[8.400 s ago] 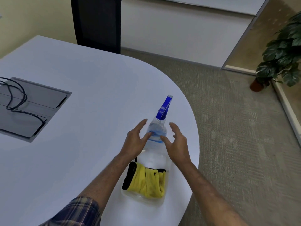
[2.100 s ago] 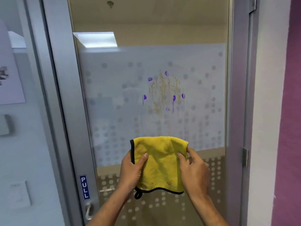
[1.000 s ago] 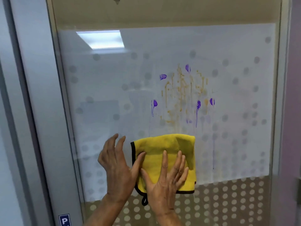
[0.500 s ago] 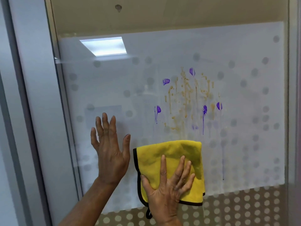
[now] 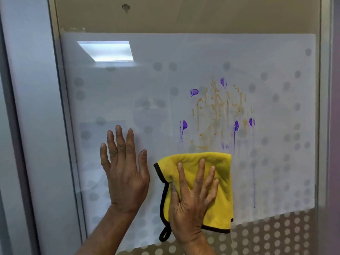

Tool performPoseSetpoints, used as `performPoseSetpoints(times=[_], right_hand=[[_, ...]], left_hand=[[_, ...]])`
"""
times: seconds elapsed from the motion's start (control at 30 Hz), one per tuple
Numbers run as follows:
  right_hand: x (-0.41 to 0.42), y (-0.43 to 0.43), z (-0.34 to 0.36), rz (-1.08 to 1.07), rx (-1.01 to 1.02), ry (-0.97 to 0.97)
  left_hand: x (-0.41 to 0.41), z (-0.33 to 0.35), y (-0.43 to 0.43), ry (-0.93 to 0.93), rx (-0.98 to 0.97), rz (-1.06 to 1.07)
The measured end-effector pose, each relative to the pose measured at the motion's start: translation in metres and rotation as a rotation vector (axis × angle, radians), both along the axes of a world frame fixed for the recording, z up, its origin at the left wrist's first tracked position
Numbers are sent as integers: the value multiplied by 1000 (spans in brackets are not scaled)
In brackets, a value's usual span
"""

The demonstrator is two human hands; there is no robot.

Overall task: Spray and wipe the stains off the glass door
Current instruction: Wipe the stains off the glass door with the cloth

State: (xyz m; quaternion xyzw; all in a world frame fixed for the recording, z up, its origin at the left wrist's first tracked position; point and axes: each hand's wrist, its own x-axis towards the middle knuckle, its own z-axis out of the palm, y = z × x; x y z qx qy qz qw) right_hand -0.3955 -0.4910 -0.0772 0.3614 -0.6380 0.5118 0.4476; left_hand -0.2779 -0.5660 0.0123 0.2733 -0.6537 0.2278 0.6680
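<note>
Head view: 1 glass door [image 5: 128, 100] fills the frame, w/ a frosted panel dotted grey, metal frame [image 5: 42, 126] down the left side. 2 hands, both flat on the glass. Left hand [image 5: 125, 173] lower left of centre, fingers spread, palm on bare glass, holding nothing. Right hand [image 5: 193, 197] lower centre, fingers splayed, pressing 1 yellow cloth [image 5: 220, 181] against the pane; not closed round it, just pinning it. Cloth has black edging and a small black loop hanging at its lower left corner.

Stains: approx 5 clear purple blobs [image 5: 194, 92] right of centre, a few w/ thin purple runs trailing down, plus 1 patch of tan drips [image 5: 217, 107] in the middle of them. Faint smaller purple marks just above the cloth, hard to count. Cloth's top edge sits just under the lowest tan drips, not yet over the main patch.

Around: ceiling light reflection [image 5: 105, 51] upper left, small round fitting [image 5: 126, 7] top centre. Right hand covers the cloth's lower middle.

Vs 0.5 s ago: left hand about same spot on the glass; cloth and right hand shifted up toward the stains, closing the gap. Stains look unchanged.
</note>
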Motion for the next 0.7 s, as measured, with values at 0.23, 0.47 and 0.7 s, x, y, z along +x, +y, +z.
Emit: performPoseSetpoints(times=[0.23,0.47,0.7], right_hand=[[7,-2,33,-4,-10,38],[5,1,18,20,33,76],[-14,8,-34,52,-9,62]], left_hand=[[0,1,1,28,-2,-21],[-3,1,0,33,-6,31],[-8,2,3,68,33,46]])
